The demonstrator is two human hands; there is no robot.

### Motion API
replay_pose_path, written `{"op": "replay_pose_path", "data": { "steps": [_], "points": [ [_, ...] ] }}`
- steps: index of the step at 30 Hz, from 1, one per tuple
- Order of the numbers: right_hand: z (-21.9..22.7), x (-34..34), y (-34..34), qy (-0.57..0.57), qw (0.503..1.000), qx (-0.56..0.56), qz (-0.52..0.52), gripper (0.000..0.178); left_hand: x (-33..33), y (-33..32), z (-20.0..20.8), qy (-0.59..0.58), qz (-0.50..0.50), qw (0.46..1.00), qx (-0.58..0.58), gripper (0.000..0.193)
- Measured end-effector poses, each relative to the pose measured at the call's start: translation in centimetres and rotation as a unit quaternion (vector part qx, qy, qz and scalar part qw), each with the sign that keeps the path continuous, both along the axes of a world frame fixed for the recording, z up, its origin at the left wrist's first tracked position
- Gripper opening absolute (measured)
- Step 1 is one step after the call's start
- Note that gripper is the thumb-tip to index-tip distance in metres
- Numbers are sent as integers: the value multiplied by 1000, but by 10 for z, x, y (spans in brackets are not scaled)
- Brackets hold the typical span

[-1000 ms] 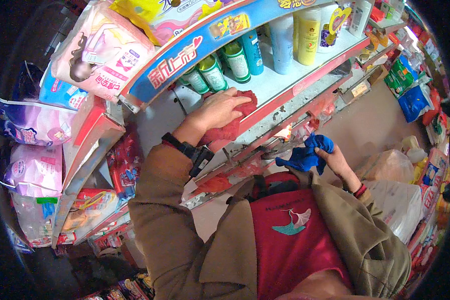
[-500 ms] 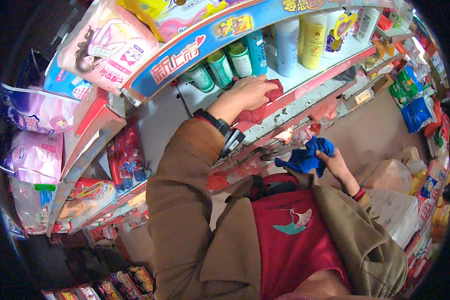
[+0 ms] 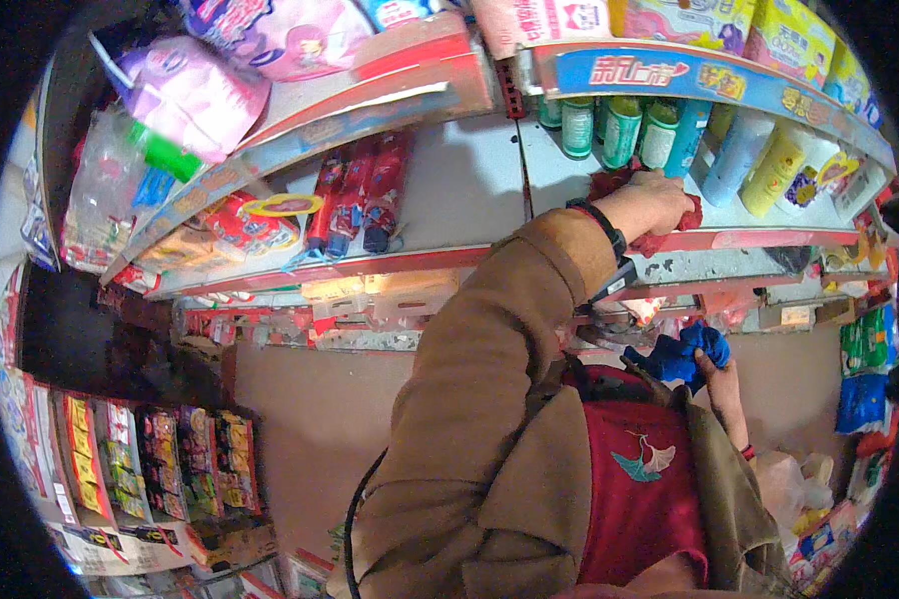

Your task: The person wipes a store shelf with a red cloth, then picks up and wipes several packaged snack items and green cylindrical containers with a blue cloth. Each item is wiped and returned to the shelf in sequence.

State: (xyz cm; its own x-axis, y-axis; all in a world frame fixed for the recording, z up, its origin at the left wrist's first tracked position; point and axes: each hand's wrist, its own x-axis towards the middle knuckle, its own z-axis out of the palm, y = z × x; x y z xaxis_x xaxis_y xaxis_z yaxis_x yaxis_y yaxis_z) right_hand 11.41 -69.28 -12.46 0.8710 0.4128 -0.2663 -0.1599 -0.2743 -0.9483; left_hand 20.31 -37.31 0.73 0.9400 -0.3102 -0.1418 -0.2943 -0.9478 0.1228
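My left hand (image 3: 651, 203), with a dark band at its wrist, is on the shelf's front part, its fingers closed over a crumpled red cloth (image 3: 649, 244) pressed to the white shelf board (image 3: 561, 192). Just behind the hand stand several green containers (image 3: 620, 135) and a turquoise bottle (image 3: 687, 140). To the right of it are a light blue bottle (image 3: 737, 158) and a yellow bottle (image 3: 775, 172). Lower down, in front of my body, my right hand (image 3: 717, 381) grips a bunched blue cloth (image 3: 675, 361), clear of the shelf.
Red packages (image 3: 358, 195) lie on the same shelf level, further left. Pink and purple bags (image 3: 185, 95) sit on the upper left shelf, and yellow packs (image 3: 689, 22) at the upper right. A rack of small packets (image 3: 160, 459) stands at the lower left by the brown floor (image 3: 320, 429).
My view has swung left, so more of the left shelf and the packet rack shows. The left hand stays on the red cloth by the containers; the right still holds the blue cloth.
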Motion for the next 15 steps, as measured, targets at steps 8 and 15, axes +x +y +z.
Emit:
{"op": "replay_pose_path", "data": {
  "steps": [8, 15],
  "points": [
    [4, -3, 9, -7, 999, 39, 34, 26, -22, 5, 4, -22, 52, 996, -67, 57],
    [10, -15, 24, -2, 999, 11, 36, 24, -97, 37, 12, -196, 16, 966, -166, 56]
  ]
}}
